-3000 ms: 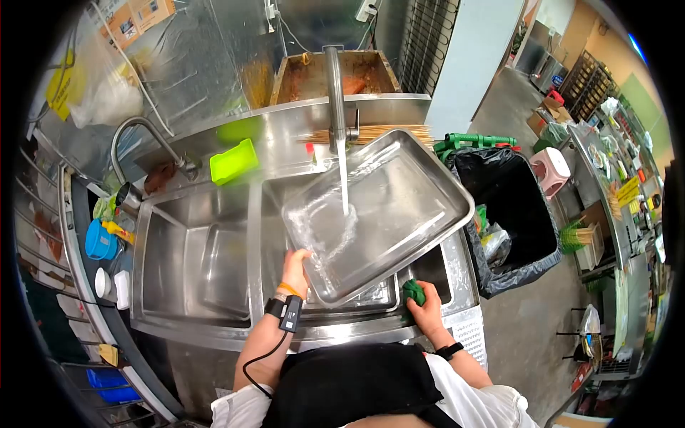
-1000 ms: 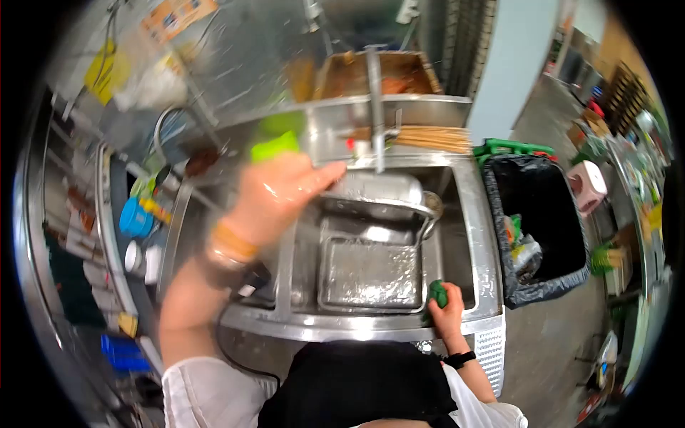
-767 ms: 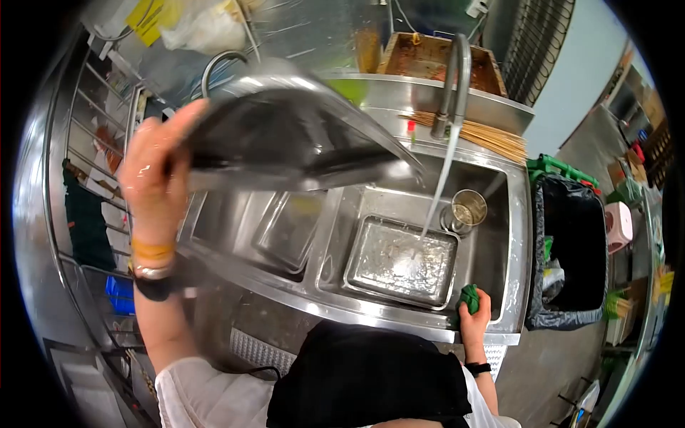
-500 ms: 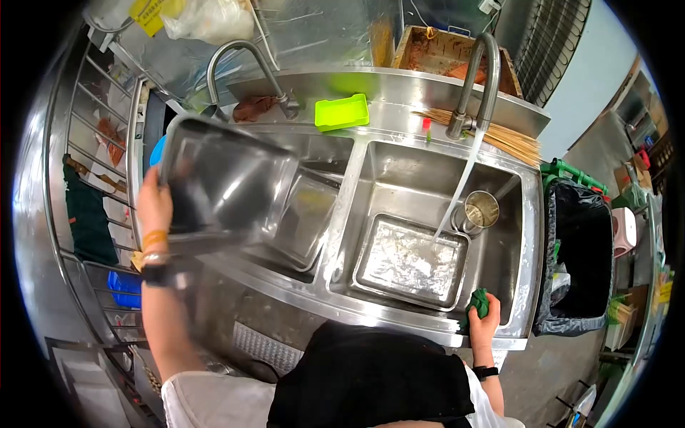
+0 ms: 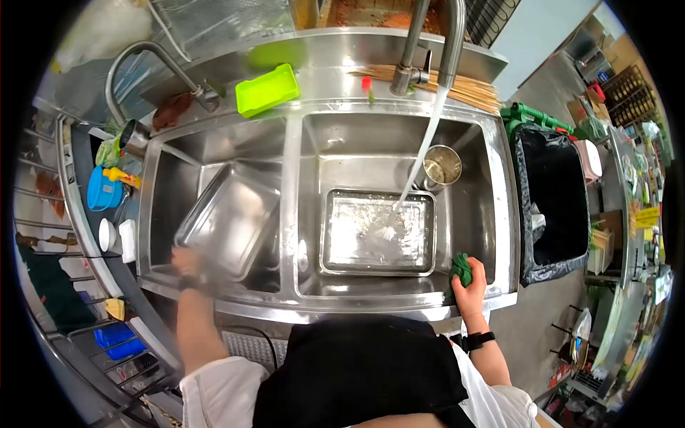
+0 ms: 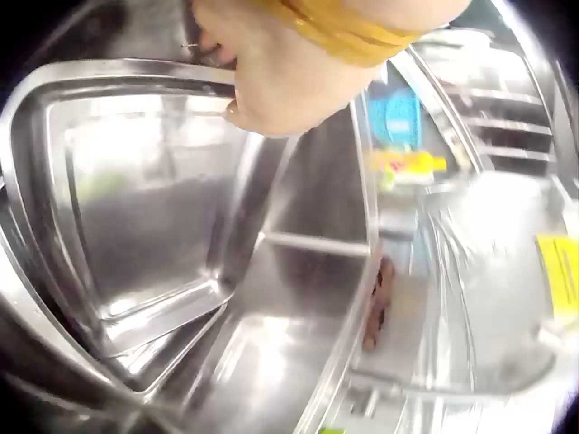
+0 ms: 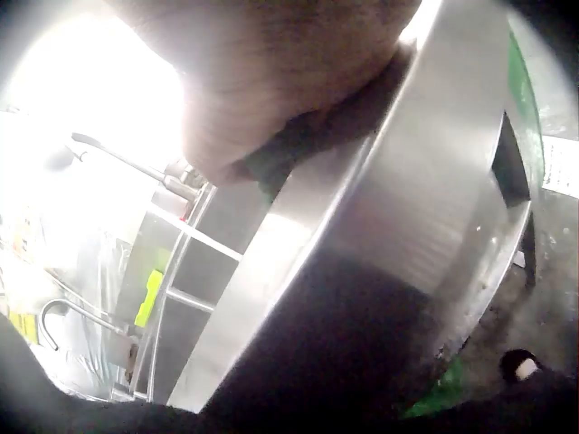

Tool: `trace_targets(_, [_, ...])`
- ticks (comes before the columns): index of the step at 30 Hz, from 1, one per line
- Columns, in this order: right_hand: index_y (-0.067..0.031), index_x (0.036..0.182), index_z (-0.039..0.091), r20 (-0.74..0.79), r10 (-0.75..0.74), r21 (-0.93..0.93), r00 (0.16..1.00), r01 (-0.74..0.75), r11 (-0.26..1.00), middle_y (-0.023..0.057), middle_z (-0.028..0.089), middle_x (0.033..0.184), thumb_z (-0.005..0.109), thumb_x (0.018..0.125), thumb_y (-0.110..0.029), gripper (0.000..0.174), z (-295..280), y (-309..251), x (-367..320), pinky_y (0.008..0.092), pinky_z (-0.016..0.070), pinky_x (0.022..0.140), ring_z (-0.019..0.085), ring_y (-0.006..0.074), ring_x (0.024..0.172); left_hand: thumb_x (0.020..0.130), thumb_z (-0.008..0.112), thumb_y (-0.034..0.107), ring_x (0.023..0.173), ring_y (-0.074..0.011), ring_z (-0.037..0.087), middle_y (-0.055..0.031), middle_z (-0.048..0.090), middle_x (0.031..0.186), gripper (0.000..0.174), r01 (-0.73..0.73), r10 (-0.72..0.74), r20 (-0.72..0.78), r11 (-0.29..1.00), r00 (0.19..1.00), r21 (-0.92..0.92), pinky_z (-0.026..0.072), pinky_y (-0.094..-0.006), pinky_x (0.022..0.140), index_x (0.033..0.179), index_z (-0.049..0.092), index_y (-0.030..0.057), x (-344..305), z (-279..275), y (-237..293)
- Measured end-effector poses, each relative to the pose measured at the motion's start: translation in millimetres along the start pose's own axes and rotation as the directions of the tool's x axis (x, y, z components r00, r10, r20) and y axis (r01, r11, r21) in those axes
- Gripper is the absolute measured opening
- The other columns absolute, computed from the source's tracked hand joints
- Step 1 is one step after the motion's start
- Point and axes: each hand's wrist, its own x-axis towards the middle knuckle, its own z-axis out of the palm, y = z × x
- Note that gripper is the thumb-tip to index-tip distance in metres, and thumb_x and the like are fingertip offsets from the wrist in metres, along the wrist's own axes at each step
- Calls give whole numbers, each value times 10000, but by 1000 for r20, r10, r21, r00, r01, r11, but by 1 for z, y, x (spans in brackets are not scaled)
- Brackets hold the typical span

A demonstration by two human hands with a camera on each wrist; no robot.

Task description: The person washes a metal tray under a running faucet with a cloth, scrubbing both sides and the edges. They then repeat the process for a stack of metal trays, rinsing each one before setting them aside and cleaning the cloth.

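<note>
Left hand: fingers curled over rim of shiny rectangular steel tray, tilted in left basin of sink. Right hand: clenched round crumpled green cloth at sink's front edge.

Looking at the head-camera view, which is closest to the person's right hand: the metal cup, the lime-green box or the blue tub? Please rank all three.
1. Metal cup, in the right basin, just beyond the right hand.
2. Lime-green box, on the back ledge.
3. Blue tub, on the far left shelf.

white sleeves, black apron, black wrist straps, orange bands on left wrist.
</note>
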Motion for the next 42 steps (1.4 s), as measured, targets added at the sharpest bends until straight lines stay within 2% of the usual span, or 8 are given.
trace_targets(3, [-15, 1114, 574, 17, 9, -16, 1000, -8, 1000, 173, 580, 1170, 676, 695, -24, 431, 0, -3, 1, 399, 479, 921, 587, 359, 1064, 842, 608, 68, 879, -335, 671, -125, 699, 955, 343, -395, 21, -516, 670, 856, -628, 518, -410, 859, 1183, 622, 39, -23, -113, 93])
trace_targets(5, [-20, 1117, 574, 28, 20, -8, 999, -19, 1000, 175, 579, 1171, 678, 695, -25, 434, -1, -6, 4, 400, 481, 920, 587, 360, 1064, 874, 618, 93, 854, -269, 674, -118, 696, 939, 279, -240, 305, -88, 508, 948, -827, 537, -347, 792, 1146, 633, 34, -59, -183, 177])
trace_targets(8, [-31, 1124, 574, 50, 32, -24, 998, -31, 999, 175, 572, 1187, 675, 699, -27, 437, -3, -7, 5, 402, 488, 907, 588, 367, 1061, 901, 597, 115, 860, -270, 681, -148, 690, 968, 219, -296, 698, 32, 344, 715, -891, 537, -351, 761, 1110, 645, 74, -118, -174, 290])
trace_targets(11, [-36, 1128, 574, 53, 36, -22, 998, -35, 999, 177, 568, 1198, 676, 698, -34, 442, -2, -6, 7, 404, 492, 899, 589, 371, 1056, 851, 590, 124, 1036, -409, 620, -256, 648, 1079, 320, -532, 778, 128, 530, 615, -661, 507, -427, 908, 1122, 610, -44, -138, -81, 362])
trace_targets(13, [-46, 1134, 577, 43, 38, -28, 998, -37, 999, 180, 567, 1205, 686, 692, -52, 454, -4, -7, 8, 406, 503, 879, 595, 381, 1045, 827, 585, 122, 1143, -428, 564, -308, 601, 1161, 398, -223, 546, 635, 826, 546, -518, 472, -426, 972, 1164, 569, -90, -134, -47, 382])
trace_targets(18, [-75, 1130, 592, 37, 88, -79, 995, -85, 993, 165, 573, 1213, 697, 687, -89, 456, -3, -5, 13, 414, 531, 809, 619, 377, 1012, 835, 596, 99, 1055, -422, 623, -308, 644, 1063, 380, 31, 268, 629, 906, 730, -421, 516, -455, 888, 1168, 512, -61, -159, 37, 374])
trace_targets(27, [-109, 1115, 608, 61, 163, -67, 985, -159, 985, 107, 581, 1206, 707, 675, -117, 452, -12, -16, 18, 410, 551, 717, 656, 343, 913, 839, 644, 209, 1006, -400, 641, -280, 658, 1039, 340, -155, 346, 613, 926, 711, -344, 519, -457, 848, 1075, 615, -33, -167, 31, 367])
trace_targets(42, [-124, 1141, 608, 47, 150, -68, 987, -147, 987, 114, 575, 1217, 698, 700, -173, 452, -16, -13, 11, 431, 549, 736, 649, 352, 911, 762, 660, 191, 995, -437, 616, -291, 641, 1022, 397, 60, 396, 537, 762, 745, -645, 481, -441, 879, 1062, 580, -56, -160, 24, 343])
